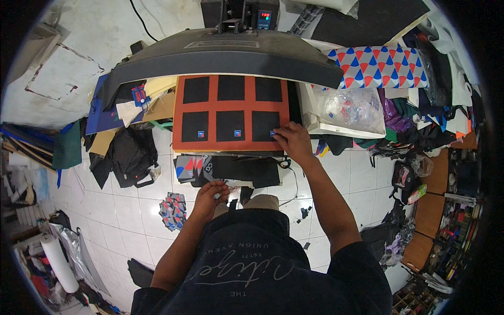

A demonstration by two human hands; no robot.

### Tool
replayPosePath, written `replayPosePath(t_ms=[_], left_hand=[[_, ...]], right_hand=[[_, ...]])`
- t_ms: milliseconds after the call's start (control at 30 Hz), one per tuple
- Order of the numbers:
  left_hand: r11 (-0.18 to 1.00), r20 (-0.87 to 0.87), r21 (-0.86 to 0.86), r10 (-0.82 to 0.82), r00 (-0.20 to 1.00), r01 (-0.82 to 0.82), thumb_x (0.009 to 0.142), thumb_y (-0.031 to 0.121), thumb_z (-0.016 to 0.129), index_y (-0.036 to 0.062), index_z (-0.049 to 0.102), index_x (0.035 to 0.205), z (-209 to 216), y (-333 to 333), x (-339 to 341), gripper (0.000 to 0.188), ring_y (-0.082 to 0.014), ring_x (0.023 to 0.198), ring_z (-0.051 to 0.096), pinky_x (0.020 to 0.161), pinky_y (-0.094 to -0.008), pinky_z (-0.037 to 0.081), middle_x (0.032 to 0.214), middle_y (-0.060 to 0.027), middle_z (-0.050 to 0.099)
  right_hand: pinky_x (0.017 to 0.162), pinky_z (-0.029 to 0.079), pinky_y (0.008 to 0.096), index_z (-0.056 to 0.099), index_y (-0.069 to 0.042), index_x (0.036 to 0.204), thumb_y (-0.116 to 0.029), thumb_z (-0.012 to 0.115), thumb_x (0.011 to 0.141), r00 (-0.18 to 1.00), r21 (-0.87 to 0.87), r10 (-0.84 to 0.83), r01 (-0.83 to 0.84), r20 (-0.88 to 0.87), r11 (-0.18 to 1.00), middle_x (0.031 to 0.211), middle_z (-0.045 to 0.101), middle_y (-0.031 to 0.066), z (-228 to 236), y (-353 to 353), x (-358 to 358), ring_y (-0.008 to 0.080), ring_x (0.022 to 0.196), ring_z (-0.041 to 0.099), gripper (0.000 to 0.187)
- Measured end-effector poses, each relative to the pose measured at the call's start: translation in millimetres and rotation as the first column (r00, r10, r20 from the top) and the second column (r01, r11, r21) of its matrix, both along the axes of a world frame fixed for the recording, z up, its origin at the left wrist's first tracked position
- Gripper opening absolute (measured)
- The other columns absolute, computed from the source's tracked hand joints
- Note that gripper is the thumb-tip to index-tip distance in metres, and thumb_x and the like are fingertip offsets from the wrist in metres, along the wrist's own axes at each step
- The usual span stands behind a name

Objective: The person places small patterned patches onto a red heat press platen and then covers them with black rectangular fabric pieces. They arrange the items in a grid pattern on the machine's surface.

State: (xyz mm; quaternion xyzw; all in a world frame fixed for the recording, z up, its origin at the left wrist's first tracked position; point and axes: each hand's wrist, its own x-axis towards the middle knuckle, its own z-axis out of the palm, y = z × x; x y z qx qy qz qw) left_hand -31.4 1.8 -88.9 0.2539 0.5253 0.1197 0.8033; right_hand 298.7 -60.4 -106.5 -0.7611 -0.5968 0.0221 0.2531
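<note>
A red-orange board lies under the raised plate of a heat press. Several black fabric squares sit on it in two rows. Each square in the near row carries a small blue label in its lower right corner: left label, middle label, right label. The fingertips of my right hand pinch at the right label, partly covering it. My left hand is held low in front of my body, fingers curled around a small pale piece I cannot identify.
Above the press plate is a lit display. To the right stands a white box of clear plastic, beside a patterned roll. Scissors lie just below the board. A black bag and patterned pieces are on the floor.
</note>
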Motion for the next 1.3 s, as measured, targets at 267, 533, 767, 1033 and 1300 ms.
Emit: replayPosePath(t_ms=[267, 533, 767, 1033, 1300], left_hand=[[1.000, 0.006, 0.014, 0.025, 1.000, -0.025, 0.089, 0.007, 0.054, 0.0001, 0.056, 0.107, -3, 0, -2, 0.019, -0.0209, 0.091, 0.062, 0.079, -0.0318, 0.052, 0.099, -0.0106, 0.061], [0.997, 0.059, -0.062, 0.057, 0.997, -0.053, 0.088, 0.004, 0.051, -0.0039, 0.048, 0.120, 3, 4, 2, 0.033, -0.0276, 0.102, 0.059, 0.091, -0.0370, 0.050, 0.110, -0.0169, 0.057], [0.996, 0.176, -0.011, 0.085, 0.981, -0.085, 0.090, 0.003, 0.050, -0.0017, 0.046, 0.122, 34, 7, 28, 0.033, -0.0291, 0.110, 0.057, 0.096, -0.0384, 0.048, 0.120, -0.0195, 0.054], [0.994, 0.249, 0.067, 0.068, 0.966, -0.087, 0.090, 0.003, 0.054, 0.0005, 0.048, 0.125, 58, 24, 49, 0.035, -0.0251, 0.106, 0.060, 0.094, -0.0363, 0.050, 0.118, -0.0142, 0.056], [0.971, 0.181, 0.211, -0.151, 0.972, 0.111, 0.092, 0.002, 0.051, -0.0056, 0.043, 0.130, 65, 31, 46, 0.040, -0.0213, 0.104, 0.061, 0.094, -0.0336, 0.051, 0.116, -0.0146, 0.056]], right_hand=[[0.073, 0.048, 0.0395, 0.069, -0.007, 0.099, -0.020, 0.069, 0.081, 0.998, 0.063, -0.051, 0.053, -0.032, 0.997, 0.091, 0.062, 0.0104, 8, 0, -2, 0.0275, 0.082, 0.060, 0.023], [0.075, 0.049, 0.0413, 0.065, -0.007, 0.106, -0.016, 0.064, 0.085, 0.911, 0.016, -0.270, 0.289, -0.313, 0.957, 0.100, 0.063, 0.0174, 22, -23, 17, 0.0322, 0.089, 0.062, 0.023], [0.069, 0.051, 0.0334, 0.065, -0.007, 0.108, -0.022, 0.065, 0.087, 0.808, -0.037, -0.068, 0.058, -0.585, 0.998, 0.096, 0.064, 0.0145, 52, -16, -63, 0.0239, 0.079, 0.065, 0.025], [0.068, 0.051, 0.0316, 0.064, -0.006, 0.108, -0.022, 0.064, 0.088, 0.641, 0.015, 0.088, -0.119, -0.762, 0.993, 0.100, 0.064, 0.0112, 83, 10, -116, 0.0222, 0.079, 0.064, 0.026], [0.070, 0.050, 0.0321, 0.067, -0.009, 0.102, -0.016, 0.067, 0.084, 0.753, 0.020, 0.244, -0.293, -0.611, 0.956, 0.090, 0.062, 0.0086, 84, 26, -114, 0.0227, 0.079, 0.062, 0.019]])
